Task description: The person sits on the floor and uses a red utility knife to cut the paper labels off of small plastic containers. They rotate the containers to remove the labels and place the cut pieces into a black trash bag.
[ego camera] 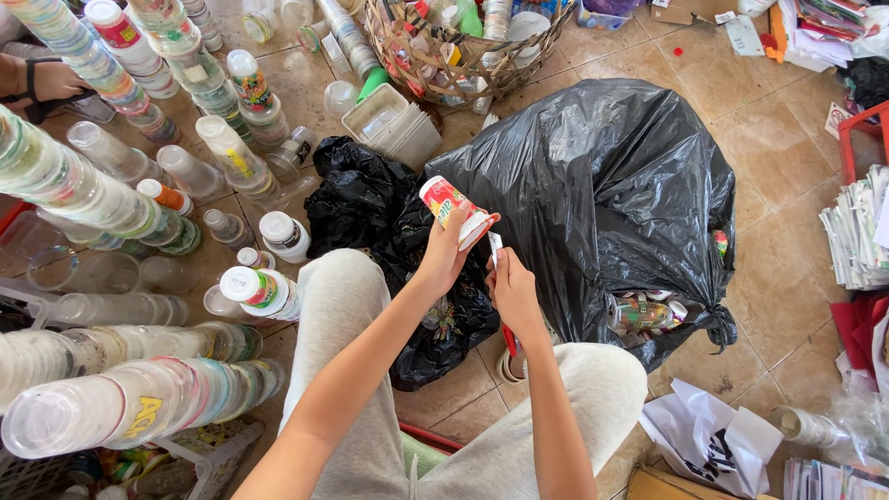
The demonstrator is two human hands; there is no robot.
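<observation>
Left hand (443, 259) grips a paper cup (452, 211), fingers wrapped round its lower end. The cup lies tilted, long axis running up-left to down-right, rim end toward the right hand (511, 289). It sits in the air above the lap, in front of the big black bag (602, 185).

Right hand is closed on a red-handled cutter (503, 306); the blade end points up, just beside the cup's rim. Handle runs down past the wrist. Right hand is nearer the rim; left is nearer the base. Hands close together, not quite touching.

Containers: big bag tied at the lower right, cans (644, 313) showing through a tear. Smaller black bag (435, 324) open between the knees, contents dark, can't make out. Wicker basket (463, 65) at the top holds mixed bottles and packets. Stacked clear cups (130, 407) lie on the left.
</observation>
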